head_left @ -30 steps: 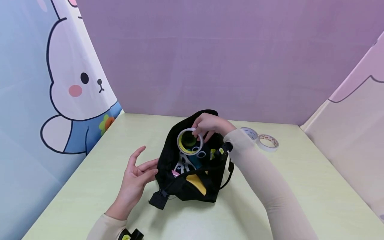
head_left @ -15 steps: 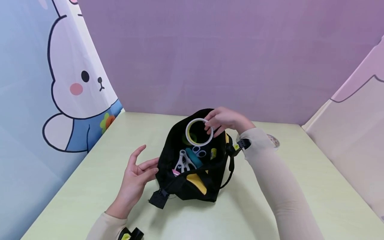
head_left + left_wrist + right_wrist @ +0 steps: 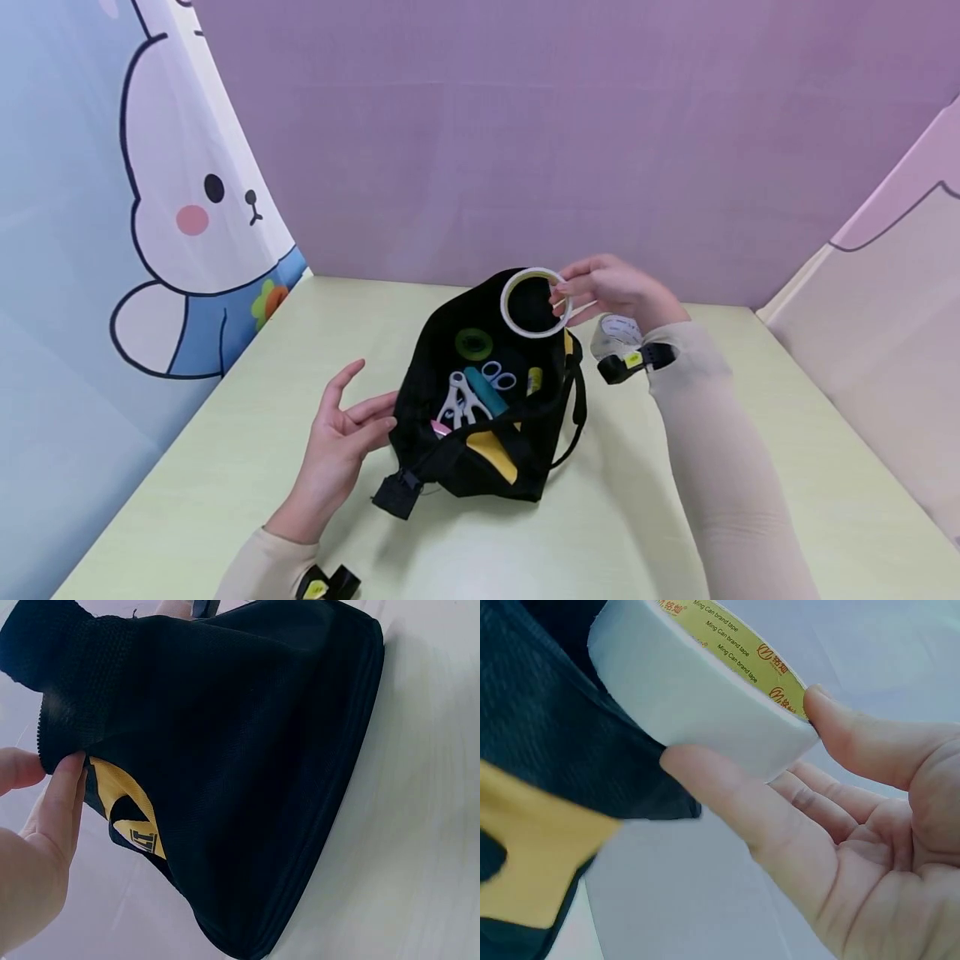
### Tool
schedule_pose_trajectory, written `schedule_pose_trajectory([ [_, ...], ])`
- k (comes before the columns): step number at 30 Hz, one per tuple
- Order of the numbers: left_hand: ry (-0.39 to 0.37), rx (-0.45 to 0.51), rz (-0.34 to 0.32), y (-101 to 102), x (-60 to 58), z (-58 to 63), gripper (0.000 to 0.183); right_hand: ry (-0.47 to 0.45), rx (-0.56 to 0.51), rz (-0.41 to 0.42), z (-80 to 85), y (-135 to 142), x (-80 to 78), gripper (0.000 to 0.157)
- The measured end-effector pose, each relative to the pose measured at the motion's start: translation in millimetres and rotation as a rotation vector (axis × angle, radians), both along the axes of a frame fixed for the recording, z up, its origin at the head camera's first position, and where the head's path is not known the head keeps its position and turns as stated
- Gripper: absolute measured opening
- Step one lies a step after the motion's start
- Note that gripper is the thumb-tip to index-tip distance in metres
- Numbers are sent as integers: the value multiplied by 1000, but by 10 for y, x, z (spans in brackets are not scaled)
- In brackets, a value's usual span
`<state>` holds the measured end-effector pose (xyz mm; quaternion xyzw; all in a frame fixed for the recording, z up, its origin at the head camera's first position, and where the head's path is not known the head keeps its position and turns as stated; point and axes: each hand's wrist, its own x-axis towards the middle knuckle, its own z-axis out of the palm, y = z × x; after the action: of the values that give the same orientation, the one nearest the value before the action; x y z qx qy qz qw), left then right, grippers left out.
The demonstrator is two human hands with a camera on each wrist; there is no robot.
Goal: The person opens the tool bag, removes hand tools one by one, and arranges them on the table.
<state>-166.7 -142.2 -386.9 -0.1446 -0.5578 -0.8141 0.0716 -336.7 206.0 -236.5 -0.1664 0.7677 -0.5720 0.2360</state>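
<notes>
My right hand (image 3: 611, 292) pinches a white tape roll (image 3: 509, 315) by its ring, raised over the right far rim of a black bag (image 3: 442, 350) with yellow panels. The roll's yellow printed core (image 3: 727, 641) shows in the right wrist view. At the bag's left rim my left hand (image 3: 337, 458) holds the edge between its fingertips. Inside the open bag lie a green tape roll (image 3: 474, 343), white-handled scissors (image 3: 459, 400), a smaller pair of scissors (image 3: 498, 375), a teal object (image 3: 486, 392), a yellow-capped stick (image 3: 534, 381) and a pink item (image 3: 440, 428).
Another tape roll (image 3: 619, 331) stands on the pale table (image 3: 750, 417) under my right wrist. The bag's strap (image 3: 579, 417) loops out on its right side. A purple backdrop (image 3: 480, 150) closes off the far edge.
My right hand has lifted the white tape roll out of the bag's middle, up and to the right. The green roll inside now shows fully. My left hand stays at the rim.
</notes>
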Motion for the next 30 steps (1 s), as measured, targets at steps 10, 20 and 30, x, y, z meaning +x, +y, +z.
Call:
schedule_pose_trajectory([
  [10,-17,2,6,4,10,-7,73,-16,-133,-106,-39,497,12,19],
  [20,-8,10,-2,16,18,-13,72,-117,-363,-194,-223,992,46,25],
  [30,-17,-11,9,10,14,-28,72,-204,-563,-351,-445,1398,81,30],
])
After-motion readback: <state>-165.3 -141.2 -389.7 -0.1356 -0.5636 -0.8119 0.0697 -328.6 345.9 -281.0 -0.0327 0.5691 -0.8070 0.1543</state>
